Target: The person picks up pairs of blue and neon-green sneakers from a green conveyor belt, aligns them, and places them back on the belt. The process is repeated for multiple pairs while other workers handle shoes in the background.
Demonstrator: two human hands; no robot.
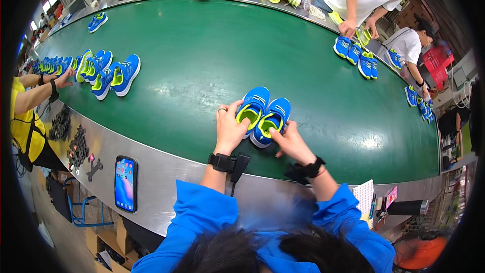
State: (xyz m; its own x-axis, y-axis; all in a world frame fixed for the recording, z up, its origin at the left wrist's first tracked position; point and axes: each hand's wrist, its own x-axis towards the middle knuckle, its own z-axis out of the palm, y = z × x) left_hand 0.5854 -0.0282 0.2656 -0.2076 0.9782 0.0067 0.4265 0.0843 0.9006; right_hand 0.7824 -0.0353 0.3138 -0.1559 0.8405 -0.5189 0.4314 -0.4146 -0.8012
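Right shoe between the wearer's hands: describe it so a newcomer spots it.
Start at the big green surface. Near its lower edge, between the wearer's left hand and right hand, is the blue right shoe, toe pointing away from the wearer. Unlike the matching left shoe beside it, it has the right hand's thumb at its opening.

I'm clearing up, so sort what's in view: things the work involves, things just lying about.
Seemingly in the work:
blue shoe pair, held by left hand and right hand
other blue shoes
green work surface

Apparently just lying about:
phone
dotted white pad
black cylinder
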